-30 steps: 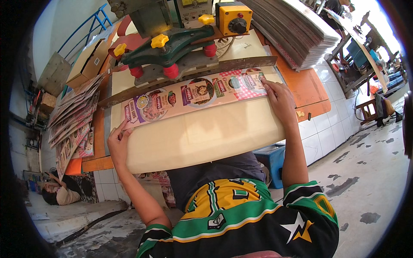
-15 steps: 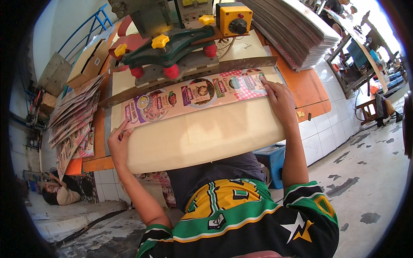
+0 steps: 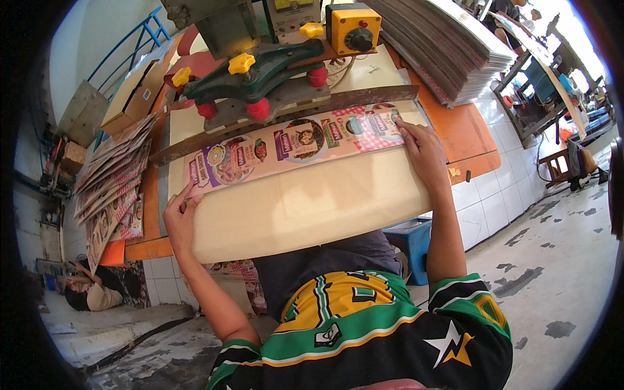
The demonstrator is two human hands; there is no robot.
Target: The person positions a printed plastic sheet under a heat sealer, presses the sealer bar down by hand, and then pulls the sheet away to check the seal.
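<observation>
A long printed strip [image 3: 266,162], pink with food pictures and checkered patches, lies along the metal bar [image 3: 364,97] of a bench press. The front of the strip rests on a cream cloth-like cover [image 3: 312,208] that curves down over the table's near edge. At the strip's left near corner, my left hand [image 3: 181,213] pinches it between thumb and fingers. My right hand [image 3: 422,148] grips the right end, thumb on top and the other fingers mostly hidden. Above the strip stands the press's dark green head [image 3: 260,71] with yellow knobs and red feet.
Printed sheets [image 3: 114,175] are piled at the left by an open cardboard box [image 3: 133,97]. A tall sheet stack [image 3: 435,49] stands at the back right, beside a yellow control box [image 3: 353,31]. A blue bin [image 3: 413,250] sits below the table. Other people are in the background.
</observation>
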